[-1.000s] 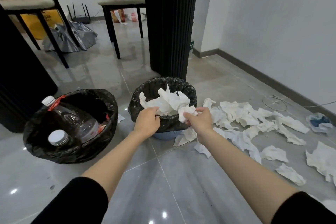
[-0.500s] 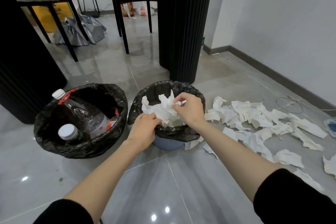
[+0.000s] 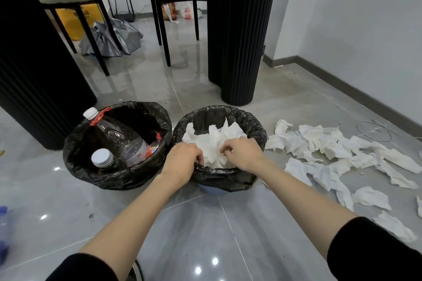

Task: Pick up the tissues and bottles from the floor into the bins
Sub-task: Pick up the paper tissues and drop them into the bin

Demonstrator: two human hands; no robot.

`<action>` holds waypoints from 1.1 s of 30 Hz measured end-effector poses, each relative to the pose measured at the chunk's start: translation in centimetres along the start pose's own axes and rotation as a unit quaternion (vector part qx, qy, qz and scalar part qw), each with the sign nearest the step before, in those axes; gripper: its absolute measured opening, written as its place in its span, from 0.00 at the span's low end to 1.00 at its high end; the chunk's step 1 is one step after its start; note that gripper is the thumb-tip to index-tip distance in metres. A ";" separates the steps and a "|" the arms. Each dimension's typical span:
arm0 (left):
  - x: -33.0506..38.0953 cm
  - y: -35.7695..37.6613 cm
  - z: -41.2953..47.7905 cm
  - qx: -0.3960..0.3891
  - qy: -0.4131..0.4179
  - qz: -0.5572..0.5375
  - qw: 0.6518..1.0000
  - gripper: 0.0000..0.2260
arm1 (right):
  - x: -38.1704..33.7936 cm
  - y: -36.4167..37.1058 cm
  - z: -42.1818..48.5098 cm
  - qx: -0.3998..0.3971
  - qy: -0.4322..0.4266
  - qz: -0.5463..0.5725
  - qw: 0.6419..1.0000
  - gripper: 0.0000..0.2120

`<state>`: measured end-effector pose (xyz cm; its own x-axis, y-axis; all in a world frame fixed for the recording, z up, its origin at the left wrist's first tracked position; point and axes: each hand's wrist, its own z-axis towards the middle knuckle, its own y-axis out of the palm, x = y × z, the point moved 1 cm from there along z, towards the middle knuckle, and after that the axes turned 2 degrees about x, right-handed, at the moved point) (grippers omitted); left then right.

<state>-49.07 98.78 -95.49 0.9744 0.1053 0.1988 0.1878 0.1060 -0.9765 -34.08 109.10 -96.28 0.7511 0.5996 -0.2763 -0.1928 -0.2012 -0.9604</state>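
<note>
My left hand [image 3: 182, 159] curls over the near rim of the bin [image 3: 255, 130], fingers bent tight onto the liner, and seems to steady it. My right hand [image 3: 244, 155] is just beside it, fingers pinched into the wad [image 3: 212, 141] of paper that fills the bin to its rim.

More tissues [image 3: 319, 143] lie strewn on the floor [image 3: 205, 223] right of the bin. They look feather-light, soft and crumpled. I judge they will crush to nothing and cling rather than slip. I would take them by a raised fold or gather several in one handful. The wad springs back, so it wants pressing down.

Left of the bin, touching it, the bottle bin [image 3: 75, 143] holds the bottles [image 3: 123, 139], which look stiff and smooth.

Both sets of fingertips are buried, so I cannot tell how deep they reach. Far left of the bin a blue blur [image 3: 3, 230] is cut off by the frame edge. It may be another bottle.
</note>
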 end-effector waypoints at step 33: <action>12.6 2.4 1.6 0.101 0.034 -0.123 0.987 0.17 | 8.0 0.0 -9.6 0.224 0.271 0.408 0.842 0.17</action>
<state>-36.50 101.92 -95.19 0.9101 -0.0146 0.4141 0.3972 0.3154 -0.8618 -22.02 106.50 -98.14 0.4069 -0.0633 -0.9113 -0.9128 0.0111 -0.4083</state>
